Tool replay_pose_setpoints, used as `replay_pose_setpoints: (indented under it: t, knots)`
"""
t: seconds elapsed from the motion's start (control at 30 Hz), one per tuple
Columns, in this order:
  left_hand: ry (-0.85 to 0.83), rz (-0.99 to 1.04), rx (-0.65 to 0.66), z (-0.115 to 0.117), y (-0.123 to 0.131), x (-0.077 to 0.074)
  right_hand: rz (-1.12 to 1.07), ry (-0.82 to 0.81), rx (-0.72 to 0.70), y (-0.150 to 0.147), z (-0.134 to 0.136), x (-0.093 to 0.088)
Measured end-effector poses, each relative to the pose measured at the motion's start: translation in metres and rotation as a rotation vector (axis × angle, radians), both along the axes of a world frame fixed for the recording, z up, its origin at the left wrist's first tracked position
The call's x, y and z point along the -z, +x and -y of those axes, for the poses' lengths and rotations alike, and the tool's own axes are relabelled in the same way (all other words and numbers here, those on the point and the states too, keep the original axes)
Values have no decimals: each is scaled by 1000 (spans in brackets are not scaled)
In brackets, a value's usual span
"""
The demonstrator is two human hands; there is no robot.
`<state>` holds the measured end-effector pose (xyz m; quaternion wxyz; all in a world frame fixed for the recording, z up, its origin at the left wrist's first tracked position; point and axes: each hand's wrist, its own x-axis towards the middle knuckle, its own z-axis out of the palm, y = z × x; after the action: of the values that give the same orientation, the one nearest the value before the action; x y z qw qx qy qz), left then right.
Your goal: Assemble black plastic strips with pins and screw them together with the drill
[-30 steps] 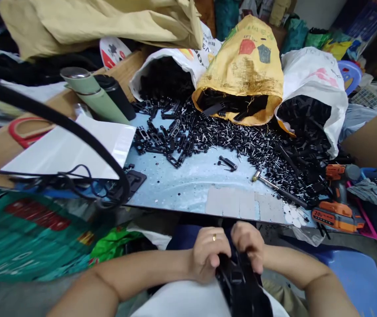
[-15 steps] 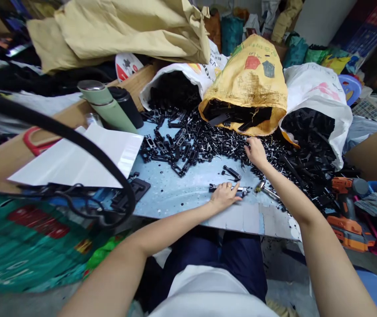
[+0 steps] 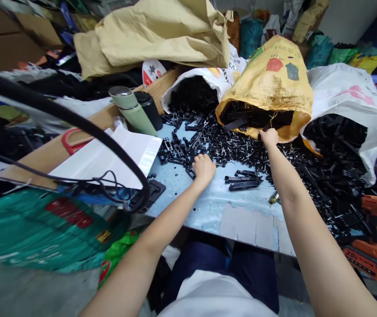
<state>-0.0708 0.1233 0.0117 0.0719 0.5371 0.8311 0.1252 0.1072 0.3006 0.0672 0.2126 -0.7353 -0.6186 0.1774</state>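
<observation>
Left hand: The person's left hand (image 3: pixel 204 168), wearing a gold-coloured ring, was curled, knuckles up, at the near edge of a heap of slotted black plastic pieces (image 3: pixel 177 147). Its fingertips were hidden, so whether they gripped a piece could not be told.
Right hand: The right hand (image 3: pixel 269 137) was well apart from the left and farther forward, bent at the front lip of a yellow woven sack (image 3: pixel 272 79). Whether it held anything could not be told.
Pinned parts: Small black parts with thin silver pins (image 3: pixel 238 147) lay in a dense spread between the hands, running on to the right beyond the right hand.
Black bars: A few long, narrow black plastic bars (image 3: pixel 244 181) lay grouped on the blue-topped table (image 3: pixel 178 198), nearer the body than either hand.
Brass-coloured tool end: A brass-coloured tool end (image 3: pixel 274 197) showed just beside the right forearm, the rest hidden.
Handling: The slotted pieces looked prone to snagging, so a fingertip pinch and a straight lift seemed best. Around the pins, a light touch from above seemed safer than raking. Keeping the forearms clear of the bars would probably have left their grouping undisturbed.
</observation>
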Motion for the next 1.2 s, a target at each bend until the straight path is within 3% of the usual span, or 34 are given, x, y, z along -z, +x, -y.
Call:
replay_pose_setpoints:
  t: [0.07, 0.13, 0.23, 0.3, 0.37, 0.43, 0.5, 0.6, 0.7, 0.8, 0.9, 1.0, 1.07, 1.13, 1.2]
  knots:
    - [-66, 36, -31, -3, -12, 3, -113, -21, 45, 7, 13, -1]
    - [-17, 89, -26, -1, -19, 7, -247, -39, 45, 15, 34, 0]
    - [276, 277, -29, 8, -22, 14, -472, -87, -36, 28, 81, 10]
    - [503, 527, -27, 19, -22, 17, -733, -171, -150, 39, 116, 21]
    - [626, 847, 3, 32, -17, 16, -929, -273, -267, 51, 151, 33]
    - [591, 1130, 60, 48, -8, 14, -848, -341, -368, 64, 181, 43]
    - [471, 1294, 103, 66, 7, 11, -546, -341, -455, 74, 208, 49]
    - [378, 1400, 113, 90, 37, 10, -213, -112, -443, 77, 246, 54]
    - [405, 1436, 172, 109, 74, 12, -368, 45, -461, 64, 283, 58]
    - [408, 1381, 308, 124, 105, 16, -628, -5, -499, 58, 308, 60]
    - [366, 1272, 447, 134, 113, 23, -557, 135, -267, 95, 318, 45]
    - [288, 1142, 546, 136, 96, 34, -192, 470, 164, 183, 317, 5]
    - [237, 1050, 551, 133, 77, 42, 82, 595, 445, 254, 315, -28]
    - [229, 977, 512, 129, 60, 47, 131, 588, 551, 317, 313, -54]
    - [264, 923, 462, 126, 47, 49, 263, 491, 638, 356, 309, -67]
